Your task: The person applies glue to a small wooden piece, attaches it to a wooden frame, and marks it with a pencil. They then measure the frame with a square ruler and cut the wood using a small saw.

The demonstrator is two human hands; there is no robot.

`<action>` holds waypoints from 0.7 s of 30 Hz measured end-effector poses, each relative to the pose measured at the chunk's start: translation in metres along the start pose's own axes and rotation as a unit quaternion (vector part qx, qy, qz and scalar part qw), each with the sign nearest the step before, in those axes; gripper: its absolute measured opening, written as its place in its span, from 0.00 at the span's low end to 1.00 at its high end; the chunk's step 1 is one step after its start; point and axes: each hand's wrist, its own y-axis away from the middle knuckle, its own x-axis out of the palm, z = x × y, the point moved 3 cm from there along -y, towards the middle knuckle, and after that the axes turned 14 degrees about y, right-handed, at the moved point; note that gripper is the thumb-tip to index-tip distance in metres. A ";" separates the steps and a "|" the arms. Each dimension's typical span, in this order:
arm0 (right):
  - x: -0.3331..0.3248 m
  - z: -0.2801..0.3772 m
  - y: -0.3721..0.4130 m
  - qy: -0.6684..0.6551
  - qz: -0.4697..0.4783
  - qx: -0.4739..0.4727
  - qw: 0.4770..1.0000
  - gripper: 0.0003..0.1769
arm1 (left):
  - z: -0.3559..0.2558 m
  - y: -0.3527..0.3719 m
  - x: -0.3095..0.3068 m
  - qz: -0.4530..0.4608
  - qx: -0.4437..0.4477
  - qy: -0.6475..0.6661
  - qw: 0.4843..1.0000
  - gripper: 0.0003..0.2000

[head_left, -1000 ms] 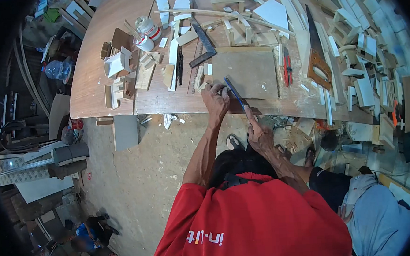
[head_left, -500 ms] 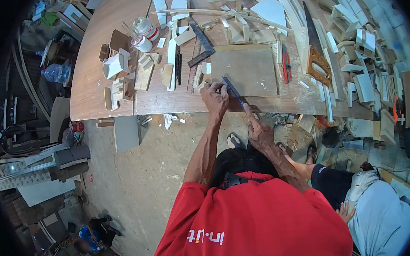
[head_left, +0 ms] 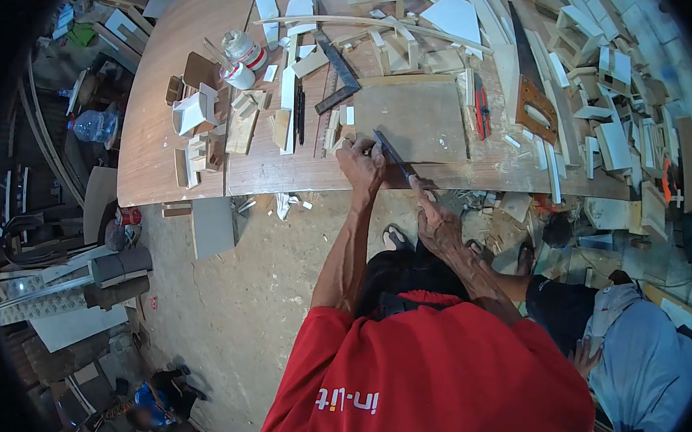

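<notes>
At the front edge of the wooden table, my left hand is closed round something small that I cannot make out. My right hand is closed on the near end of a thin blue tool, its forefinger stretched along it. The tool slants up and left, its far end close beside my left fingers. Behind it lies a flat grey-brown board. Small wood pieces lie just beyond my left hand, with a small white block near them.
A handsaw, a red cutter and a dark metal square lie on the table. Glue jars stand at the back left. Wood offcuts fill the right side. A person sits at my right; another person is at the lower left.
The blue tool has shifted very slightly between the frames, with both hands in nearly the same place. The person at the right has moved their leg and leaned a little.
</notes>
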 end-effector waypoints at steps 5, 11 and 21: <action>0.003 -0.002 0.001 0.000 -0.002 -0.005 1.000 0.40 | -0.002 -0.001 -0.001 0.016 0.009 -0.017 1.000 0.06; 0.002 -0.001 0.002 0.018 0.008 -0.004 1.000 0.42 | 0.003 -0.001 0.000 0.055 -0.053 0.002 0.997 0.05; -0.001 0.004 -0.002 0.044 0.059 0.005 0.997 0.45 | -0.006 -0.005 -0.002 0.033 -0.004 -0.013 0.999 0.07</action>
